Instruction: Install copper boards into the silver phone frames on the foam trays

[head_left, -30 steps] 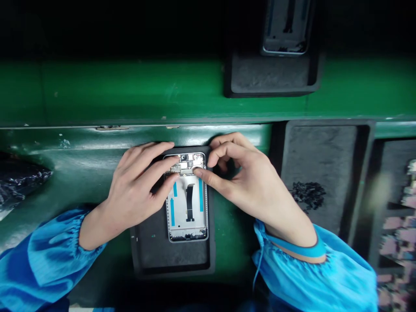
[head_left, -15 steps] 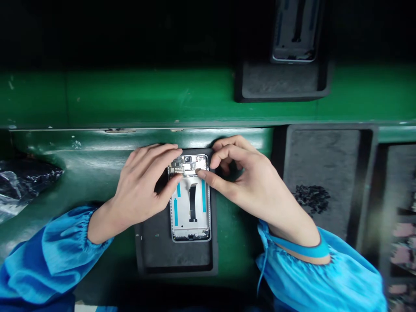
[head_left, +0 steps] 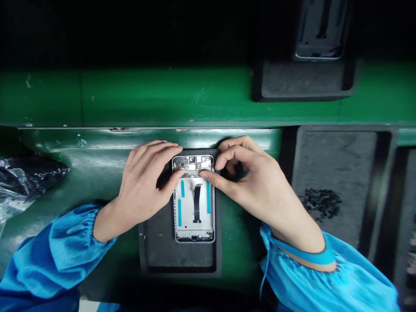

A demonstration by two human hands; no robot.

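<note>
Grip: left hand [head_left: 144,184] spread on phone frame [head_left: 194,212]; right hand [head_left: 258,188] curled, hold unclear
Care: we press circuit board [head_left: 193,164] lightly

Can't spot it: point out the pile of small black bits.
In the head view, the pile of small black bits lies in the dark tray at right, just beyond the right hand.

Bare bench [head_left: 91,173] left, tray wall [head_left: 287,173] right of phone frame [head_left: 188,216]

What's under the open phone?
A dark tray lies under the phone, on the green bench. The tray's floor right beneath the phone is covered, so anything there cannot be seen.
</note>
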